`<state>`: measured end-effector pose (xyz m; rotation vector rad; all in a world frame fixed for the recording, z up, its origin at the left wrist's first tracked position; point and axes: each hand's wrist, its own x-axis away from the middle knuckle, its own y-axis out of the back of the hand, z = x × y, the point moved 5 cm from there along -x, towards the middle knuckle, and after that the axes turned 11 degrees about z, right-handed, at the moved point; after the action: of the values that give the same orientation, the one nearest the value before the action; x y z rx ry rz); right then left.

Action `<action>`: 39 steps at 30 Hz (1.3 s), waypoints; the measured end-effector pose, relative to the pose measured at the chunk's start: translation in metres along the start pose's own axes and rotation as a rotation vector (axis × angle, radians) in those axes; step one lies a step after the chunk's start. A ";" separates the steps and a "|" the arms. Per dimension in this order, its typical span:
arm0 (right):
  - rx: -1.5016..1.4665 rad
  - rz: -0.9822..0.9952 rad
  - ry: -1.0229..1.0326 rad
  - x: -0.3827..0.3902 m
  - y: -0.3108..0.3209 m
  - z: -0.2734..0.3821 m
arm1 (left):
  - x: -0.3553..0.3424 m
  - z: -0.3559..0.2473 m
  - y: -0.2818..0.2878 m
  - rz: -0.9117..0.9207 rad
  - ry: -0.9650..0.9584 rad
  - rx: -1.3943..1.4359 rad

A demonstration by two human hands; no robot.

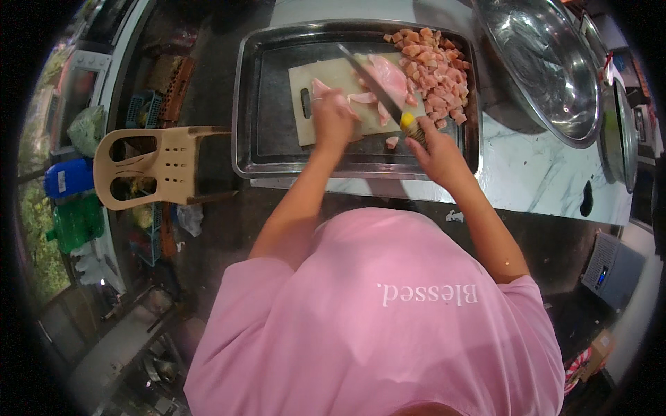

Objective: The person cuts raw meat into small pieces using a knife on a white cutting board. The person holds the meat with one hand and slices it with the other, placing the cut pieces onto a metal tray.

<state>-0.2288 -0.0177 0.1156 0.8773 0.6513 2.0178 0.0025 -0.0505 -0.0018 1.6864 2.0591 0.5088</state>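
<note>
My right hand [438, 154] is wrapped round the handle of a knife [377, 86], whose long blade slants up and left over the board. My left hand [334, 123], a little blurred, is closed on a strip of raw chicken [320, 88] at the left part of the white cutting board [305, 130]. Beneath and beside the blade lies a larger raw chicken piece [393, 78]. Diced chicken [438, 78] is heaped right of the board, and one loose cube [392, 142] sits near its lower edge. All this rests inside a rectangular metal tray [240, 104].
The tray stands on a white marble-patterned table [527, 177]. A large metal basin [544, 62] is at the far right, with another round metal vessel [624, 135] beside it. To the left is a beige plastic chair [177, 166]. A grey box-shaped appliance [610, 267] stands lower right.
</note>
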 end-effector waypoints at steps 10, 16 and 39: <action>0.174 0.216 -0.051 -0.019 -0.056 0.017 | -0.032 0.074 0.019 0.024 0.348 0.054; 0.209 0.253 -0.087 -0.020 -0.053 0.025 | -0.035 0.058 0.021 0.012 0.386 -0.022; 0.134 0.363 -0.127 -0.049 -0.083 -0.006 | -0.032 0.030 0.027 0.102 0.362 -0.071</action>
<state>-0.1726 -0.0158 0.0365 1.2676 0.5926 2.2317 0.0460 -0.0763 -0.0096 1.7673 2.1712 0.9710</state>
